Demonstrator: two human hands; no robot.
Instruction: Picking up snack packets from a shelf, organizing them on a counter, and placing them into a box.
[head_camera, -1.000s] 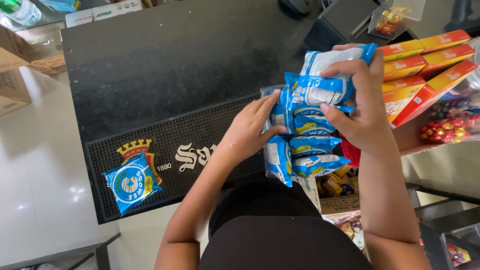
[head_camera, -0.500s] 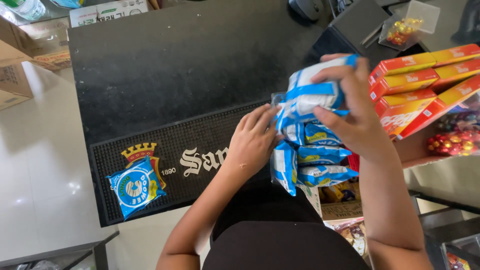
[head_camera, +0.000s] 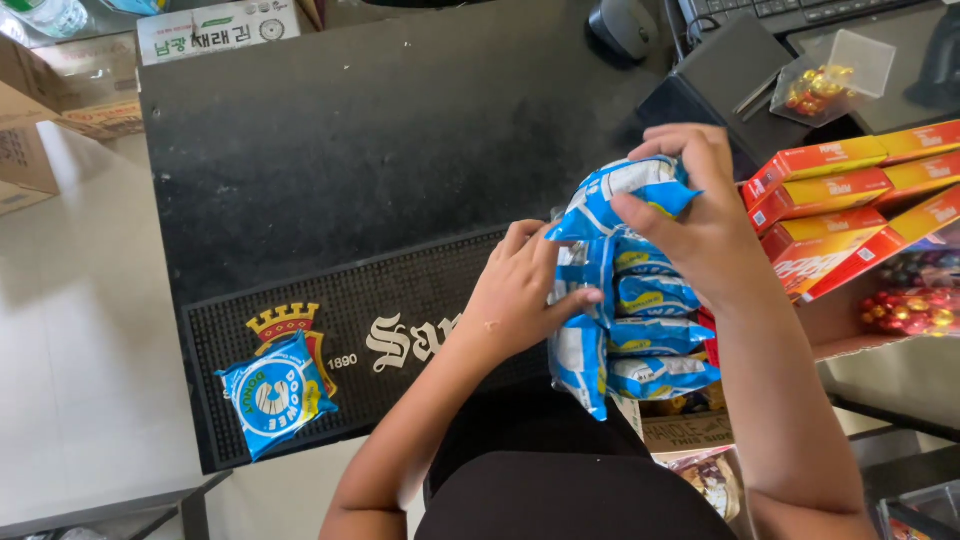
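Note:
A clear bag of several blue-and-white snack packets (head_camera: 640, 330) stands at the near edge of the black counter (head_camera: 380, 140). My left hand (head_camera: 520, 290) presses against the bag's left side, fingers curled on it. My right hand (head_camera: 700, 215) grips one blue-and-white snack packet (head_camera: 625, 195) at the top of the stack. A single blue snack packet (head_camera: 275, 393) lies on the black rubber mat (head_camera: 340, 330) far to the left, apart from both hands.
Red-and-orange boxes (head_camera: 850, 200) are stacked at the right, with foil-wrapped sweets (head_camera: 910, 310) beside them. A small clear bag of sweets (head_camera: 830, 85), a mouse (head_camera: 622, 25) and a keyboard sit at the back. Cardboard boxes (head_camera: 30, 130) stand on the floor at the left.
My right hand has brought the top packet down and closer to the stack, crumpling it. My left hand has stayed on the bag's side. The view has shifted slightly.

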